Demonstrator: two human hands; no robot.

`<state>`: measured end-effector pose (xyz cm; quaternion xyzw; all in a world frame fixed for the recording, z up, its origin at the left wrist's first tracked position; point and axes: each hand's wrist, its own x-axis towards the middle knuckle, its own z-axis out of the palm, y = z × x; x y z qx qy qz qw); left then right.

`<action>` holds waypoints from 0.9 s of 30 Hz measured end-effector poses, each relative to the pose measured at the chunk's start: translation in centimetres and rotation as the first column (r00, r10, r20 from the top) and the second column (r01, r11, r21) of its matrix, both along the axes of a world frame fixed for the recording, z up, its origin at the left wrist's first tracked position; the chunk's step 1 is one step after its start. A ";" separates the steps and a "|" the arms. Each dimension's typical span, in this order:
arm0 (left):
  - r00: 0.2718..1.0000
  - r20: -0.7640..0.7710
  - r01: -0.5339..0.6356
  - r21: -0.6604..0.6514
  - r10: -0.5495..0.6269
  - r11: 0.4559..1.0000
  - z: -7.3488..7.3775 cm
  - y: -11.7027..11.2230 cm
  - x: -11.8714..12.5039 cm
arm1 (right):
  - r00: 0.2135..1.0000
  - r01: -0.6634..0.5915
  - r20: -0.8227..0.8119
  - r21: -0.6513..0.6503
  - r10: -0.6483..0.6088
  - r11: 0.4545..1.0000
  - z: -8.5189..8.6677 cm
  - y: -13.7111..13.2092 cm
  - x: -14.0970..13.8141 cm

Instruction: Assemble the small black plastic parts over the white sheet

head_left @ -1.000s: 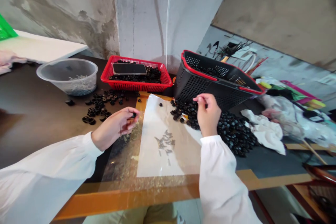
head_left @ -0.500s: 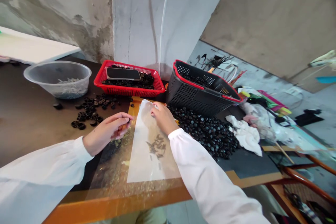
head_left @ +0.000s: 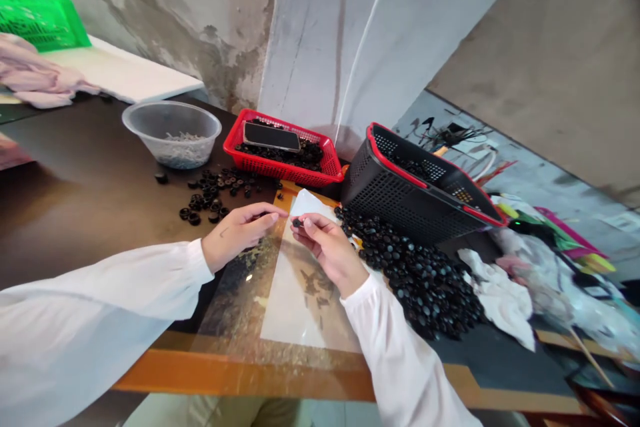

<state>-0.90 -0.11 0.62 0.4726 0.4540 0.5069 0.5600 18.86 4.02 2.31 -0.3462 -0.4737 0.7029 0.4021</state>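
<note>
My right hand (head_left: 330, 250) pinches a small black round piece (head_left: 297, 222) between thumb and fingertips, over the upper part of a whitish sheet (head_left: 280, 310). My left hand (head_left: 243, 232) is just to its left, thumb pressed towards the fingers, fingertips close to that piece. What lies in the left fingers, if anything, is hidden. Several thin dark slips (head_left: 315, 287) show on the sheet below my right hand. Beyond the left hand lie loose black ring-like pieces (head_left: 203, 203). A large heap of glossy black round pieces (head_left: 425, 280) spreads beside my right forearm.
Behind my hands are a clear plastic bowl (head_left: 170, 110) with thin pale bits, a red basket (head_left: 280, 170) of dark pieces with a phone (head_left: 271, 136) on top, and a tall black basket (head_left: 390, 197). A crumpled white cloth (head_left: 500, 293) lies right of the heap.
My right hand has come back from the sheet's top edge and now holds a black piece. Both hands are closer together. The view has swung left, bringing in a green basket.
</note>
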 end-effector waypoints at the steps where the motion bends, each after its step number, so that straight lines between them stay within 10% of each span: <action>1: 0.998 -0.062 -0.007 0.023 0.008 1.000 0.0 0.0 0.0 | 0.999 -0.001 -0.041 -0.062 -0.002 0.998 -0.1 -0.4 -0.3; 8: 0.885 -0.445 -0.030 0.237 0.136 0.971 -0.1 0.0 -0.2 | 0.988 0.098 -0.111 -0.097 -0.108 0.991 -1.6 -1.9 -1.9; 20: 0.801 -0.512 0.051 0.574 0.310 0.817 -0.2 -0.6 0.1 | 0.993 0.110 0.034 -0.028 -0.109 0.994 -1.4 -2.7 -2.0; 24: 0.856 -0.453 -0.004 0.473 0.247 0.881 0.2 -0.4 -0.1 | 0.977 0.109 0.155 0.225 -0.146 0.968 -1.0 -2.7 -1.7; 27: 0.900 -0.386 -0.049 0.375 0.204 0.926 0.3 -0.3 -0.2 | 0.902 0.086 0.305 0.569 -0.307 0.818 -0.3 -2.5 -1.1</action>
